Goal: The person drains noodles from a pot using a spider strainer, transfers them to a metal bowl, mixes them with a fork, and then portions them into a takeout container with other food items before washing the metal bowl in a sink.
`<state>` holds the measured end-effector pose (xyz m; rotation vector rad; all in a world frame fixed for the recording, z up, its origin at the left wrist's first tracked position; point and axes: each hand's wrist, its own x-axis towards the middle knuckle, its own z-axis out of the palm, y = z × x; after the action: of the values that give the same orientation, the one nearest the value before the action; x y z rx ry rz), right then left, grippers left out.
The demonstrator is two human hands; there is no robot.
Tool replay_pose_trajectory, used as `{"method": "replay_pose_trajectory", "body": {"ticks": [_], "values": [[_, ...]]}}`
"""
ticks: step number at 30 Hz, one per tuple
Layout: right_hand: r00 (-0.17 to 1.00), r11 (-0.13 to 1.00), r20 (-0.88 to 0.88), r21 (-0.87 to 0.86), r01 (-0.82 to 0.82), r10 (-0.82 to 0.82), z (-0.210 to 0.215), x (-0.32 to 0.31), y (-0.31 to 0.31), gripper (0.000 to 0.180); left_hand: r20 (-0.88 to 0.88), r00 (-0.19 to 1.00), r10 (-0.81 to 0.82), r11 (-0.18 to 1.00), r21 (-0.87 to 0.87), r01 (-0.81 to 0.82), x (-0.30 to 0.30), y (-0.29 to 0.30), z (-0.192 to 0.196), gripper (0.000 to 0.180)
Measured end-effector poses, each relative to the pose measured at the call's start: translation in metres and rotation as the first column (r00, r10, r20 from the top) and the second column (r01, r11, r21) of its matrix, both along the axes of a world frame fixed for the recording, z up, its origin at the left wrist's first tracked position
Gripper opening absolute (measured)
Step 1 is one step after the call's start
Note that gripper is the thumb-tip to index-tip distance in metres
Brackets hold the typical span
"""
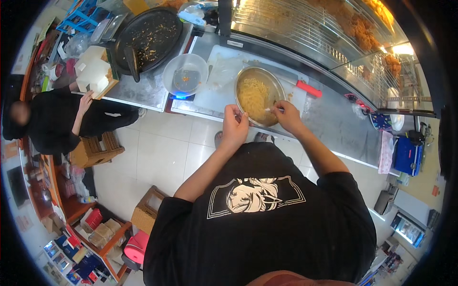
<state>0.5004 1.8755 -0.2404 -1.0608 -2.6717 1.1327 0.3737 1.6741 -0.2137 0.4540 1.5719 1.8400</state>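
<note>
Noodles [253,97], yellow and in strands, lie in a round metal bowl [238,81] tilted a little towards me. My left hand [235,124] grips the bowl's near-left rim, thumb on the edge. Over the near-right rim, my right hand [287,116] is closed in a pinch on a thin, pale utensil whose end dips towards the noodles; its kind cannot be made out. Under the bowl is a white cutting board [217,66]. Behind the bowl lies a knife with a red handle [309,88], its blade partly hidden.
Left of the board stands a clear plastic tub [196,64] with crumbs. Beyond it is a large black pan [155,35] holding scraps. A glass display case [296,33] with fried food borders the counter's far side. At left, another person [55,121] handles a cardboard box [98,71].
</note>
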Motion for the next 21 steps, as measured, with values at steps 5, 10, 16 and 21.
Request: {"method": "replay_pose_trajectory", "body": {"ticks": [5,10,16,21], "values": [[0.967,0.946,-0.098,-0.251,0.204,-0.234,0.024,-0.015,-0.038,0.02,0.002,1.0,-0.026,0.999,-0.03,0.027,0.002,-0.003,0.004,0.021],[0.935,0.948,-0.16,-0.064,0.311,-0.317,0.052,-0.023,-0.028,0.02,0.092,0.995,-0.024,0.999,-0.031,0.027,-0.006,-0.005,-0.008,0.021],[0.975,0.548,-0.059,0.834,-0.069,0.213,0.156,-0.029,-0.018,0.014,0.209,0.974,0.09,0.995,0.032,-0.099,-0.016,-0.009,-0.02,0.023],[0.924,0.364,-0.021,0.922,-0.13,0.382,0.161,-0.06,0.008,0.013,0.23,0.971,0.07,0.998,-0.012,-0.069,-0.026,-0.014,-0.021,0.021]]}}
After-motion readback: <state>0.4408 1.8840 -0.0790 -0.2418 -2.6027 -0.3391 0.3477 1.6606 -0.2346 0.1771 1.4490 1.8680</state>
